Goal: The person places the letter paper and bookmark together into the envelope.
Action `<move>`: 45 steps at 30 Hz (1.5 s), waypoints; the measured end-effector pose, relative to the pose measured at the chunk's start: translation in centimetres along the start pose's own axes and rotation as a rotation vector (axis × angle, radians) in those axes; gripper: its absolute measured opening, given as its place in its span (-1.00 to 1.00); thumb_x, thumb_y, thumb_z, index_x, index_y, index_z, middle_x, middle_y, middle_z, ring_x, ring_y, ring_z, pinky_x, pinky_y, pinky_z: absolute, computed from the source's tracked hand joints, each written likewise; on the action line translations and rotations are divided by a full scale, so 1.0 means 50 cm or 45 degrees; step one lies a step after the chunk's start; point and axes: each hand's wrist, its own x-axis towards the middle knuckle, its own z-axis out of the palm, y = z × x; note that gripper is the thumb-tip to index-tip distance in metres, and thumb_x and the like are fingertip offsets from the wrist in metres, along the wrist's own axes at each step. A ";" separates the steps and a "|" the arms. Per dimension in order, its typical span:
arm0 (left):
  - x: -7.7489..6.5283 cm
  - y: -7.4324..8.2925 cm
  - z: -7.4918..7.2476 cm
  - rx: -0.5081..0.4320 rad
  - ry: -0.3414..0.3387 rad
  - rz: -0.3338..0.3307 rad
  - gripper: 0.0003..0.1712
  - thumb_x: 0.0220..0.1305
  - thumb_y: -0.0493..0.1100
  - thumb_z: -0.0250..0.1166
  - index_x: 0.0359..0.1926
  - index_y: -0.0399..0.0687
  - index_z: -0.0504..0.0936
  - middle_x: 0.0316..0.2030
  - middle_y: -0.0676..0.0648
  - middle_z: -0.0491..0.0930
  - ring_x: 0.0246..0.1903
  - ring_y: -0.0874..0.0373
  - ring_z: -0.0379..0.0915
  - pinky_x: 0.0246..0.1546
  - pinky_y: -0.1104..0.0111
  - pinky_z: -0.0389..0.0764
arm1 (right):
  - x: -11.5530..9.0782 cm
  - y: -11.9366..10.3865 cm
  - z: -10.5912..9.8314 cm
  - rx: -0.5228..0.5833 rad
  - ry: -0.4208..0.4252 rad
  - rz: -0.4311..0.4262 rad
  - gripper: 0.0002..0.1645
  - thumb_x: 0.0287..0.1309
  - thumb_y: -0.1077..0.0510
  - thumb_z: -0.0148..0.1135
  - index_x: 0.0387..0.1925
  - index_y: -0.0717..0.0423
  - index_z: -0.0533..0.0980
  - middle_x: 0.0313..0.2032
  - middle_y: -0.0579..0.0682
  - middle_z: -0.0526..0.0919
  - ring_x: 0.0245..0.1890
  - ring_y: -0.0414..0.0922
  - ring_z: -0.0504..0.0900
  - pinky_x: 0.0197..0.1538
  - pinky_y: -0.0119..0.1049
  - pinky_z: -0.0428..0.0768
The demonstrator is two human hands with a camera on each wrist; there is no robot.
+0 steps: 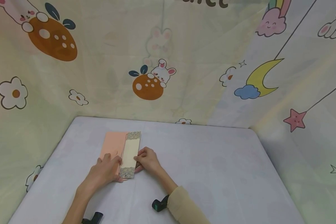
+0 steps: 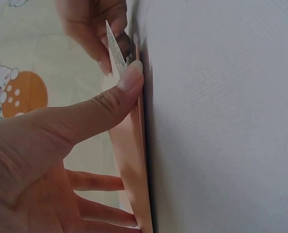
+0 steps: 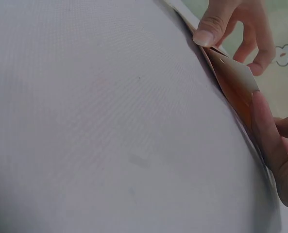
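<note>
A peach-coloured folded card (image 1: 114, 141) lies on the white tabletop, left of centre. Along its right side is a cream flap (image 1: 131, 152) with a grey speckled band at each end. My left hand (image 1: 105, 172) presses on the card with spread fingers, its thumb (image 2: 131, 77) straight along the near edge. At the flap's right edge, my right hand (image 1: 148, 161) pinches it between thumb and fingers. In the right wrist view the flap stands tilted up from the peach layer (image 3: 231, 82), with a finger (image 3: 262, 116) on its inner side.
The white tabletop (image 1: 212, 161) stretches to the right of the card. Behind it and at both sides hangs a printed cloth (image 1: 196, 77) with rabbits, flowers and a moon. Black wrist devices (image 1: 160, 204) sit near both forearms.
</note>
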 end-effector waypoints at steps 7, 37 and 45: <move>-0.004 -0.001 -0.001 0.011 0.002 0.006 -0.26 -0.26 0.12 0.71 -0.04 0.13 0.55 -0.02 -0.28 0.44 -0.29 -0.16 0.35 -0.51 0.08 0.48 | 0.002 0.000 0.015 -0.019 0.012 -0.024 -0.81 0.25 0.34 0.35 -0.21 0.29 0.46 -0.55 0.07 0.68 -0.67 -0.13 0.68 -0.53 -0.26 0.66; -0.005 0.001 0.000 -0.001 0.003 -0.011 -0.27 -0.24 0.14 0.70 -0.02 0.09 0.56 -0.03 -0.26 0.43 -0.32 -0.12 0.33 -0.54 0.12 0.46 | 0.010 0.006 0.027 0.089 -0.037 -0.034 -0.79 0.26 0.39 0.30 -0.16 0.36 0.43 -0.48 0.25 0.73 -0.57 0.10 0.77 -0.46 -0.13 0.72; -0.002 -0.002 0.000 0.011 -0.003 -0.011 -0.25 -0.23 0.13 0.70 -0.01 0.12 0.55 0.01 -0.28 0.44 -0.28 -0.16 0.37 -0.51 0.06 0.49 | 0.007 0.000 0.018 0.044 -0.012 -0.041 -0.79 0.27 0.38 0.31 -0.13 0.37 0.45 -0.47 0.23 0.73 -0.60 0.04 0.76 -0.47 -0.16 0.71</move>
